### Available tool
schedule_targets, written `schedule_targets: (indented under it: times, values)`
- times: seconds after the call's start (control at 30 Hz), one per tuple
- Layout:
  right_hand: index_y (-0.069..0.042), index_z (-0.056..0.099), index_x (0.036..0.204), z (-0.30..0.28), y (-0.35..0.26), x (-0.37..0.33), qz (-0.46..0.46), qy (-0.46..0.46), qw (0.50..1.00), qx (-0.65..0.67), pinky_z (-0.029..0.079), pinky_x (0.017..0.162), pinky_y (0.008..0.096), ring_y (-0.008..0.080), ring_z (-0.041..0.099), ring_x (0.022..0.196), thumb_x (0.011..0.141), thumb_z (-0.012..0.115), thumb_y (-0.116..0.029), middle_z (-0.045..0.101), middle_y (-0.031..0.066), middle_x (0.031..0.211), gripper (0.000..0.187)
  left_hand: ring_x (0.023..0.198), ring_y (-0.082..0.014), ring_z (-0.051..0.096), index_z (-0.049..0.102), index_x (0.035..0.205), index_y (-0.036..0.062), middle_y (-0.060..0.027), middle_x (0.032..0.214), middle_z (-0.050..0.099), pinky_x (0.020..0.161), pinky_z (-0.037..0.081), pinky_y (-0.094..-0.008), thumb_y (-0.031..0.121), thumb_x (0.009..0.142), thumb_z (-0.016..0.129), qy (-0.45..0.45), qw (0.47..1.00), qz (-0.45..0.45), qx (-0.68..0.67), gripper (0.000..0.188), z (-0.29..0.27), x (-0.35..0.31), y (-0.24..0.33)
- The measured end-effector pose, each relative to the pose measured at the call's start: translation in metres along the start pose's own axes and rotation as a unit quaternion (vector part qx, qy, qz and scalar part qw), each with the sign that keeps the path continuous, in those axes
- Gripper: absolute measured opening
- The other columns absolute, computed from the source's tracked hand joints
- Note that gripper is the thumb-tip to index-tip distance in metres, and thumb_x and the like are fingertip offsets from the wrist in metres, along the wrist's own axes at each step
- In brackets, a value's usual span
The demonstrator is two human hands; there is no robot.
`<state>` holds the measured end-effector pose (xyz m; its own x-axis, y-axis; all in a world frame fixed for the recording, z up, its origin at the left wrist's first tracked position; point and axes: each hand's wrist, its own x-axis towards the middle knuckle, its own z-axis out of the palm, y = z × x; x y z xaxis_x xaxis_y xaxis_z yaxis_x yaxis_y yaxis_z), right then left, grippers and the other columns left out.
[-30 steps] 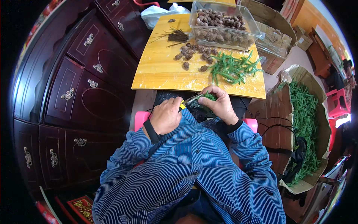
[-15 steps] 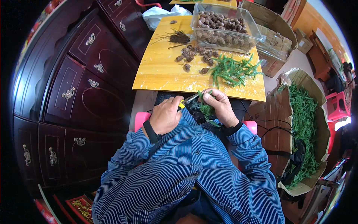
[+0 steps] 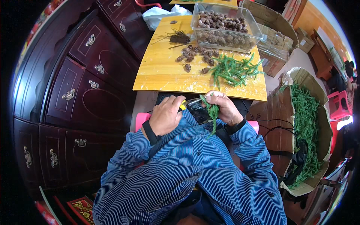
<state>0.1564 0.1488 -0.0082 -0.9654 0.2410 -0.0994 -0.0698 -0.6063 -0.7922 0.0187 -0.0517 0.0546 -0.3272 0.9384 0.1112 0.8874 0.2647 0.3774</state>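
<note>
My left hand (image 3: 167, 115) is closed round the yellow-and-black handles of a pair of pliers (image 3: 192, 101), whose metal jaws point right. At the jaw tips, my right hand (image 3: 225, 106) pinches a green artificial pine sprig (image 3: 212, 111), which hangs down over my lap. The jaws meet the sprig close to my right fingertips; exactly what they grip is too small to tell. On the yellow table ahead lie a pile of green sprigs (image 3: 237, 71), several loose pine cones (image 3: 187, 68) and a bundle of thin dark wires (image 3: 180, 37).
A clear plastic bin (image 3: 227, 28) of pine cones stands at the back of the table (image 3: 157, 77). To my right is an open cardboard box (image 3: 305, 135) full of green sprigs, with black cables by it. Dark wooden drawers (image 3: 80, 93) line the left side.
The sprig in my right hand has turned and now hangs more upright, farther right. My right hand has shifted slightly; my left hand with the pliers has barely moved.
</note>
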Motion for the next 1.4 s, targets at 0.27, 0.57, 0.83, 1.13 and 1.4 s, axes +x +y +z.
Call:
schedule_targets:
  times: [0.27,0.57,0.83,1.13,1.4]
  values:
    - [-0.003,0.063,0.095,0.0,-0.001,-0.003,0.024,-0.011,0.999,0.029,0.047,0.063,0.0259,0.0148,0.059,0.07,0.09,0.067,-0.018,0.067,0.0094,0.083,0.016,0.117,-0.0399,0.055,0.045,0.135,0.0018,-0.0224,0.124,0.057,0.098,0.046,-0.0461,0.003,0.083,0.06,-0.056,0.997,0.002,-0.06,0.055,-0.003,0.001,-0.013]
    - [-0.003,0.061,0.096,-0.009,0.001,-0.003,0.065,-0.075,0.993,0.07,0.044,0.055,0.0251,0.0139,0.056,0.064,0.089,0.068,-0.019,0.065,0.0097,0.08,0.019,0.126,-0.041,0.047,0.035,0.144,-0.0029,-0.0242,0.133,0.049,0.107,0.041,-0.0457,0.0,0.083,0.059,-0.041,0.991,0.097,-0.078,0.065,0.005,0.009,-0.019]
    - [-0.001,0.061,0.097,-0.008,0.003,-0.004,0.066,-0.102,0.992,0.045,0.042,0.052,0.0259,0.0137,0.054,0.06,0.09,0.068,-0.02,0.063,0.0096,0.079,0.021,0.125,-0.0399,0.048,0.036,0.144,-0.0001,-0.0217,0.132,0.049,0.103,0.044,-0.0457,0.001,0.083,0.062,-0.042,0.989,0.121,-0.072,0.067,0.005,0.011,-0.018]
    - [-0.002,0.062,0.101,-0.003,0.001,-0.006,0.083,-0.124,0.979,0.137,0.044,0.055,0.0257,0.0142,0.057,0.065,0.091,0.069,-0.02,0.063,0.0082,0.08,0.022,0.11,-0.0376,0.058,0.046,0.134,0.0059,-0.0182,0.119,0.059,0.087,0.05,-0.0458,0.001,0.083,0.06,-0.02,0.996,0.064,-0.061,0.053,0.009,0.005,-0.005]
    - [-0.005,0.064,0.104,0.003,0.008,0.005,-0.3,0.079,0.851,-0.424,0.051,0.064,0.0287,0.0171,0.063,0.072,0.092,0.07,-0.019,0.067,0.0044,0.085,0.019,0.102,-0.0417,0.062,0.05,0.123,0.0041,-0.0209,0.111,0.063,0.085,0.05,-0.0469,0.004,0.085,0.062,0.013,0.996,-0.011,-0.087,0.04,0.019,0.002,-0.005]
